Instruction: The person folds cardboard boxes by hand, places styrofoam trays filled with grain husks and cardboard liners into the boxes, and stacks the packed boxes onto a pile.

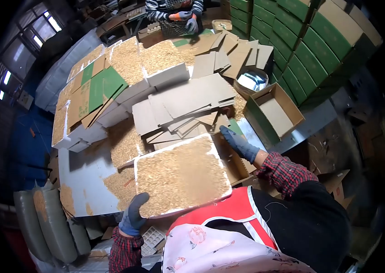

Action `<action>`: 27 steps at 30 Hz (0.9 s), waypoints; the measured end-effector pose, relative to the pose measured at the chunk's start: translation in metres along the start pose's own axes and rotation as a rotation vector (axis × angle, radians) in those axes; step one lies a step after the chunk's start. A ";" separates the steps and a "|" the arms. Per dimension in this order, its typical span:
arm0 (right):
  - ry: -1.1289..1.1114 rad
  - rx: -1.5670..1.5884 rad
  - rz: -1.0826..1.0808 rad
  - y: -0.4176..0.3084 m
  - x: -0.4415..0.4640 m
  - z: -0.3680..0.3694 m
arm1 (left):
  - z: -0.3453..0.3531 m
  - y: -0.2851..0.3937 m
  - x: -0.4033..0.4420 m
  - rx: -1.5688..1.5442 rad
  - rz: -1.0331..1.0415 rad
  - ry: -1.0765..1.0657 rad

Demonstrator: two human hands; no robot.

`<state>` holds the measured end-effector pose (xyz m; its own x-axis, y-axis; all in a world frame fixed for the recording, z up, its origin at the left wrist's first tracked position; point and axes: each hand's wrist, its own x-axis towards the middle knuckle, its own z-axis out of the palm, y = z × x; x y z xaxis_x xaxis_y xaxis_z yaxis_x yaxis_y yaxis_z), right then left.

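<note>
A white-rimmed box filled with tan husk-like flakes is tilted slightly in front of my body. My left hand, in a blue-grey glove, is closed on its near left corner. On the other side, my right hand, gloved the same way, has its fingers stretched out over the edge of an open brown cardboard box. That carton is partly hidden behind the white-rimmed box. Flat grey cardboard sheets lie piled just beyond.
Several flake-filled white boxes stand on the far left, some under green-brown cardboard. An open green carton sits right, near stacked green cartons. Another person in gloves is across the table. Sacks stand lower left.
</note>
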<state>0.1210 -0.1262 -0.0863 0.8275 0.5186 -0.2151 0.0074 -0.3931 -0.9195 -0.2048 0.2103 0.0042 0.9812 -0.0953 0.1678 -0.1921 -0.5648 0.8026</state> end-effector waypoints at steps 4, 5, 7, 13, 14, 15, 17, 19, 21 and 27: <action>-0.001 -0.026 -0.060 -0.005 -0.012 -0.011 | 0.022 0.079 0.083 -0.614 -0.336 -0.098; -0.124 0.122 0.098 0.002 -0.002 -0.011 | 0.023 0.083 0.091 -0.649 -0.412 -0.095; -0.115 0.101 0.073 0.029 0.009 -0.006 | 0.024 0.091 0.106 -0.720 -0.566 -0.081; -0.121 0.124 -0.104 0.017 0.004 -0.019 | 0.093 0.084 0.132 -0.773 -0.756 0.087; -0.217 0.157 -0.105 0.014 0.006 -0.027 | 0.098 0.069 0.128 -0.618 -0.751 0.052; -0.215 0.098 -0.029 0.020 0.013 -0.038 | 0.099 0.067 0.128 -0.568 -0.761 0.007; -0.239 -0.231 -0.163 0.014 0.026 -0.078 | 0.108 0.048 0.118 -0.451 -0.823 -0.010; -0.035 -0.082 -0.175 -0.023 0.056 -0.133 | 0.123 0.028 0.113 -0.209 -0.834 -0.034; 0.283 -0.360 -0.387 0.002 0.143 -0.186 | 0.146 -0.010 0.098 0.475 -0.797 -0.119; 0.178 -1.128 0.019 0.075 0.264 -0.251 | 0.207 -0.016 0.124 0.806 -0.854 -0.337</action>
<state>0.4808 -0.2094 -0.1291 0.9002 0.4254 -0.0938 0.4193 -0.9045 -0.0775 -0.0764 0.0377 -0.1067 0.7649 0.4151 -0.4926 0.4654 -0.8848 -0.0228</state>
